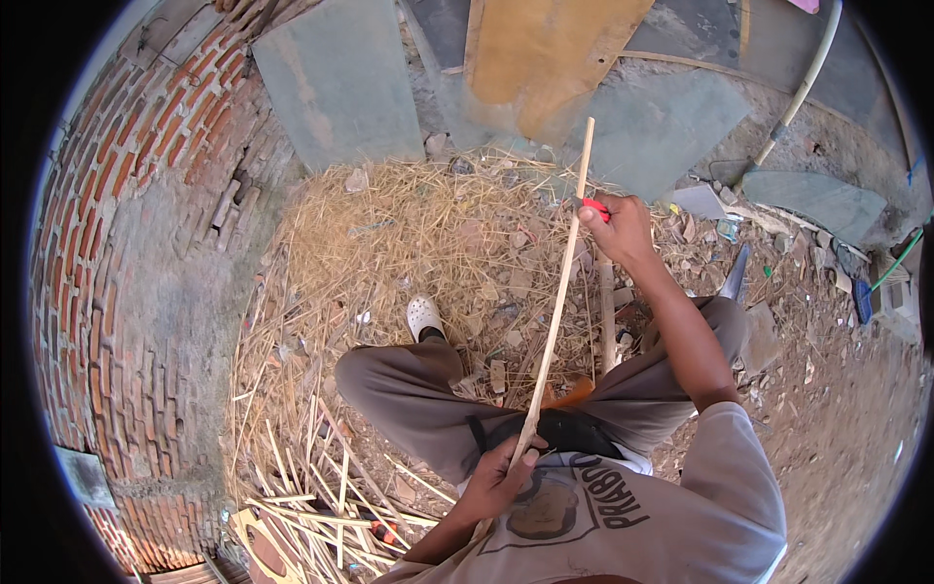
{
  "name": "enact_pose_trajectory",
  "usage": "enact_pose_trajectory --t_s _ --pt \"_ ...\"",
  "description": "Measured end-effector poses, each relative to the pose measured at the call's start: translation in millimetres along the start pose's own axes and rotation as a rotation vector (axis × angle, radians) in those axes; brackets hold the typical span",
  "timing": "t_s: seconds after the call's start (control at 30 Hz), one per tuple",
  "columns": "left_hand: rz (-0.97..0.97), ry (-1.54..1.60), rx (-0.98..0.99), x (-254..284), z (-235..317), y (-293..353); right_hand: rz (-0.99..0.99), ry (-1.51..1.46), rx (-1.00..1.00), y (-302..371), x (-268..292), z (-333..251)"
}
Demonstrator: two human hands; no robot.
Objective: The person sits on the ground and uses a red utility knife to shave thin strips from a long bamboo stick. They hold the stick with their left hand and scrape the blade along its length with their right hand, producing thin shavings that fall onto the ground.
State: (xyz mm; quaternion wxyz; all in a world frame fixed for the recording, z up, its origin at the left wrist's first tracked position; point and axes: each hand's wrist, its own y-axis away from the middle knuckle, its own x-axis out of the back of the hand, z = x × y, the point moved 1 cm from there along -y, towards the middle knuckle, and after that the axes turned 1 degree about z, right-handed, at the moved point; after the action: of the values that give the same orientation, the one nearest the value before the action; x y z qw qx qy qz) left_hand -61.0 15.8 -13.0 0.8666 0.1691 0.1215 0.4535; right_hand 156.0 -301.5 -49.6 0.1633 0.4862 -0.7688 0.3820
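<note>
Stick (pixel 553 341) slants up my view, left hand (pixel 493 479) closed round its lower part, right hand (pixel 620 230) gripping a red tool (pixel 592 208) against it near the top. I'd brace the low end firmly, pressing lightly, blade angled away from skin.

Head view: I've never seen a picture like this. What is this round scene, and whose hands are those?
There is no machine: these are a seated person's own bare hands, seen from above by a fisheye camera worn on the head, which bends straight edges. The left hand has its grip around the lower part of a long pale wooden strip. The right hand holds a red tool, mostly hidden, at its upper part. Straw-coloured shavings cover the ground ahead; more strips lie heaped at lower left.
</note>
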Motion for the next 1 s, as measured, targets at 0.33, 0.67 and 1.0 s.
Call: enact_pose_trajectory --t_s 0.33,0.67,1.0 --pt "-0.019 -0.381 -0.028 0.6 -6.5 16.7 0.053 0.036 0.008 -13.6 22.0 9.5" --pt "0.002 -0.43 -0.064 1.0 -0.7 23.3 0.119 0.209 0.156 -34.2 25.0 18.1" --pt "-0.032 -0.49 -0.229 -6.4 -25.9 30.1 0.192 0.079 -0.44 -85.2 24.9 103.4"
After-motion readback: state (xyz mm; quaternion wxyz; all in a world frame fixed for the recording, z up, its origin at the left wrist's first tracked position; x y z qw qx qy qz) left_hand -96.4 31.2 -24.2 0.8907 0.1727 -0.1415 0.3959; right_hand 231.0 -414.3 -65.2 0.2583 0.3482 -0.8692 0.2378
